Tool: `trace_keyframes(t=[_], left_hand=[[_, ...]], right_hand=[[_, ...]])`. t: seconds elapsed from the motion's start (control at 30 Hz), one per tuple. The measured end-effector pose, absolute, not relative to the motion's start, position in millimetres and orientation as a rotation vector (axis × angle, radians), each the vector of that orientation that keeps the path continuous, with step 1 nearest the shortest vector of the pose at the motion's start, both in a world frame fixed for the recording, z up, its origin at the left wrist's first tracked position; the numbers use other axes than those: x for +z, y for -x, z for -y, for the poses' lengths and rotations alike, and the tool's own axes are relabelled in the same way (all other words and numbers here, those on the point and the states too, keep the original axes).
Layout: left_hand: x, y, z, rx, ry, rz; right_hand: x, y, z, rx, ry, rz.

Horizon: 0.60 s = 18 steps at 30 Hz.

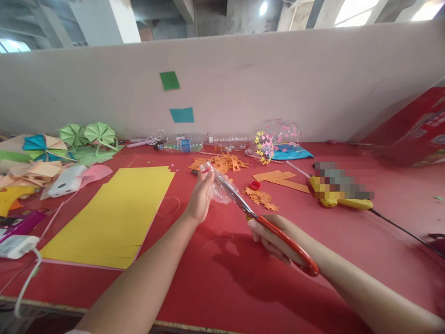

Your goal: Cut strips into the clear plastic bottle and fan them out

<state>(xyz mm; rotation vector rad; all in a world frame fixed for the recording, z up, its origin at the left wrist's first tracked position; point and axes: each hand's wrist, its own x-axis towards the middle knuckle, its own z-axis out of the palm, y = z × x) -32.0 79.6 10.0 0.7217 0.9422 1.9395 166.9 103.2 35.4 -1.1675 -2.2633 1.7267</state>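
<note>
My left hand [200, 197] is closed round the neck end of a clear plastic bottle piece [222, 191], which has a red ring near its mouth. In my right hand [269, 236] are red-handled scissors [285, 243], with the blades pointing away to the upper left. The blades lie along or over the clear plastic; whether they touch it I cannot tell. Just beyond my left hand lies a heap of orange paper cutouts [224, 162]. Small orange paper stars [262, 198] and a red bottle cap [255, 185] rest to the right of the plastic.
Yellow paper sheets [114, 213] lie on the red table at left, near folded green paper umbrellas [100, 133] and a white device [66, 182]. Clear bottles [186, 144] and star-covered plastic [264, 147] line the partition. At right sits a yellow corded tool [354, 203].
</note>
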Motion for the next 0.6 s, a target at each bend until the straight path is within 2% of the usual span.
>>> trace_keyframes(t=[0.4, 0.6], left_hand=[[8, 35, -80, 1.949, -0.679, -0.984], [3, 37, -80, 1.943, -0.699, -0.999]], right_hand=[[47, -162, -101, 1.641, 1.332, 2.305], [43, -164, -101, 1.679, 1.210, 2.295]])
